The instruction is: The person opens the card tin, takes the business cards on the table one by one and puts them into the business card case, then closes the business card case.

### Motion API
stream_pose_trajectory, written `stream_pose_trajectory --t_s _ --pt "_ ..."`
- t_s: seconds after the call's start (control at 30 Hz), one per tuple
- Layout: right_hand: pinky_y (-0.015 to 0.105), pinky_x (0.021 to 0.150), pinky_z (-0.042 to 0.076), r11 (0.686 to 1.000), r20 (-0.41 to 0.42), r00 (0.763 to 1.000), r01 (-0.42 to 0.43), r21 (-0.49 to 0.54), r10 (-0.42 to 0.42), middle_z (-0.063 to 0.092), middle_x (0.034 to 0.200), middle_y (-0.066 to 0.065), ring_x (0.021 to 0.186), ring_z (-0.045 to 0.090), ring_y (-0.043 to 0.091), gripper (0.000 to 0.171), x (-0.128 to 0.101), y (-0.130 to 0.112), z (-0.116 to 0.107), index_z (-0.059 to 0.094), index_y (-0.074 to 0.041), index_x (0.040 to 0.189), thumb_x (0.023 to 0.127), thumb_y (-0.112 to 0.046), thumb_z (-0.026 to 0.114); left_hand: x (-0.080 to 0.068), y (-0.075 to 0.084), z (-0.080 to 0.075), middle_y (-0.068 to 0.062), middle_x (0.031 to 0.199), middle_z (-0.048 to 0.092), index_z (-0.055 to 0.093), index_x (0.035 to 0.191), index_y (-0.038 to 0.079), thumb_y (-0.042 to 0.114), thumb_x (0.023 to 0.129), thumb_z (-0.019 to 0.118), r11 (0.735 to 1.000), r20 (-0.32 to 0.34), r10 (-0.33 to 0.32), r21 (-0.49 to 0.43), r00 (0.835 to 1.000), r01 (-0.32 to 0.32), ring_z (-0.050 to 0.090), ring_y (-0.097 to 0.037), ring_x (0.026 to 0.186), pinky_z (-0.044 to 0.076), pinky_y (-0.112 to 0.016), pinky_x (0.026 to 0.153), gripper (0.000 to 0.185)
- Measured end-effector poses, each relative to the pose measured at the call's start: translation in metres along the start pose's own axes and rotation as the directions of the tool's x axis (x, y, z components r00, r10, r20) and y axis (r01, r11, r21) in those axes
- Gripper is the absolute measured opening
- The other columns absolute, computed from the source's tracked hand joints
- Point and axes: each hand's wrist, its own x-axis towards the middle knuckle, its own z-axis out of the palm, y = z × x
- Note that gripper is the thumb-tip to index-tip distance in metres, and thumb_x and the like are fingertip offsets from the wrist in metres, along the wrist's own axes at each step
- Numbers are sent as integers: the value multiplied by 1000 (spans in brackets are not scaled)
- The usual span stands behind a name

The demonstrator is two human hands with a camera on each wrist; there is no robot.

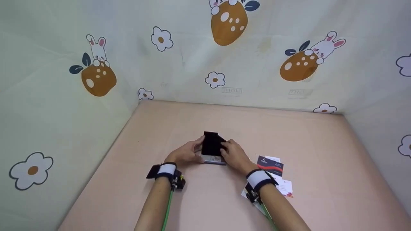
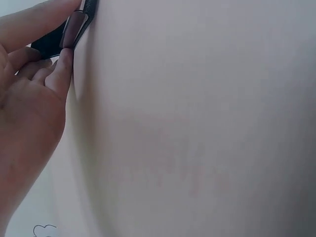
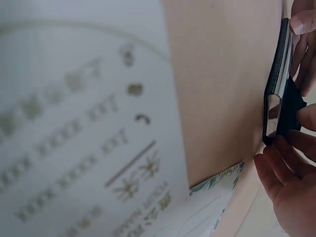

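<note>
A black card case [image 1: 212,145] with a silvery lower part [image 1: 213,158] stands on the pink table [image 1: 205,199] at the middle. My left hand [image 1: 188,153] grips its left edge, thumb up near the top. My right hand [image 1: 233,155] holds its right edge with curled fingers. In the left wrist view the left fingers [image 2: 61,69] touch the case [image 2: 74,27] at the top left. The right wrist view shows the case [image 3: 276,89] edge-on, with right fingers [image 3: 291,148] wrapped around it.
Several business cards lie just right of my right wrist: a dark blue and red one [image 1: 270,165] and white ones [image 1: 285,187]. A blurred white card [image 3: 74,128] fills the right wrist view. Patterned cloth walls [image 1: 64,96] enclose the table on three sides.
</note>
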Motion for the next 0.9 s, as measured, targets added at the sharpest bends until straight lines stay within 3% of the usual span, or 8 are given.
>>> stream_pose_trajectory --t_s 0.43,0.7,0.9 --pt "49 114 44 999 65 998 -2 44 -1 60 134 23 131 55 38 42 -13 3 -7 57 7 136 98 -12 58 4 -1 -1 -3 169 12 9 161 11 -4 84 71 999 30 -25 -21 999 25 26 -20 154 22 -36 127 100" --pt "49 113 44 998 28 998 48 42 -49 59 133 22 129 55 37 42 -25 7 -13 57 7 135 96 -9 59 3 -1 -2 -6 169 9 9 161 9 -5 83 73 997 27 -54 -47 998 55 24 -23 154 29 -37 124 102" --pt "49 115 42 997 20 997 71 30 -71 58 136 21 132 53 38 40 -34 10 -17 59 6 133 98 -11 58 1 0 -1 -7 169 10 9 161 8 -5 84 72 998 21 -54 -35 998 55 23 -24 155 25 -38 126 100"
